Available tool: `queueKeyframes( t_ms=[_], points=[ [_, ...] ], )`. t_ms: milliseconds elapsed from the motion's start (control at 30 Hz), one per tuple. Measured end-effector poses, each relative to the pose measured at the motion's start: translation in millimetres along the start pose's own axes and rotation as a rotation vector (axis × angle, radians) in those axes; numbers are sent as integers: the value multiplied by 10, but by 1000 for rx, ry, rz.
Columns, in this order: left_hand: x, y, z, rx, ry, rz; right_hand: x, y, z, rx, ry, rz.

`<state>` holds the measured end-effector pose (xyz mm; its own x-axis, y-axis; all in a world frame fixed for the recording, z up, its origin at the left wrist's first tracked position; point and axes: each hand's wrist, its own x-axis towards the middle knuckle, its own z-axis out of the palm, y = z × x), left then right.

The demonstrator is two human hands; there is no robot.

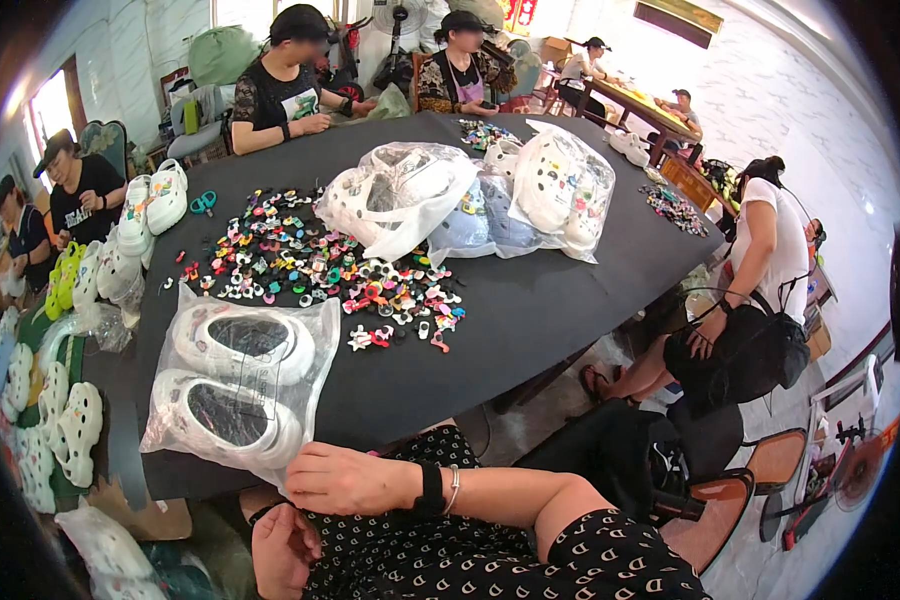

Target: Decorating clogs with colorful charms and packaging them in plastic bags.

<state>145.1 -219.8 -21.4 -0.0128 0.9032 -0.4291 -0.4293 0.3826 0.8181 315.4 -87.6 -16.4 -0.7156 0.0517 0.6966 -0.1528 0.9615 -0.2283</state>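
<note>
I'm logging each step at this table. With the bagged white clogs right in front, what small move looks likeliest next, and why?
Probably the right hand pulls the clear bag of white clogs nearer. It rests at the bag's near corner by the black table's edge, while the left hand sits low in the lap, holding nothing visible.

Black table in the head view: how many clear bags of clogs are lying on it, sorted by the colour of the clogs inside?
Clear plastic bags holding white foam clogs: 3
Clear plastic bag holding pale blue clogs: 1
Total: 4 bags on the black table, as far as the overlapping far bags can be told apart.
</note>
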Motion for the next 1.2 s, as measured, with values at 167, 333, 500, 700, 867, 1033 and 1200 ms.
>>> queueKeyframes(
  t_ms=[167,333,500,700,867,1033,1200],
  points=[
    [-101,220,251,-135,69,-99,24,-16,50,-30,74,102],
    [5,128,187,-131,35,-65,22,36,-4,-12,23,62],
    [49,93,180,-120,88,-53,44,-5,-10,13,-5,6],
    [25,71,214,-70,191,-12,54,-17,45,23,-27,13],
    [-54,144,254,-64,224,15,90,56,71,-4,-36,-12],
    [-147,155,105,-13,122,98,6,418,-148,-297,-37,76],
    [-267,201,-70,59,100,79,-184,925,-381,-460,-71,277]
  ],
)
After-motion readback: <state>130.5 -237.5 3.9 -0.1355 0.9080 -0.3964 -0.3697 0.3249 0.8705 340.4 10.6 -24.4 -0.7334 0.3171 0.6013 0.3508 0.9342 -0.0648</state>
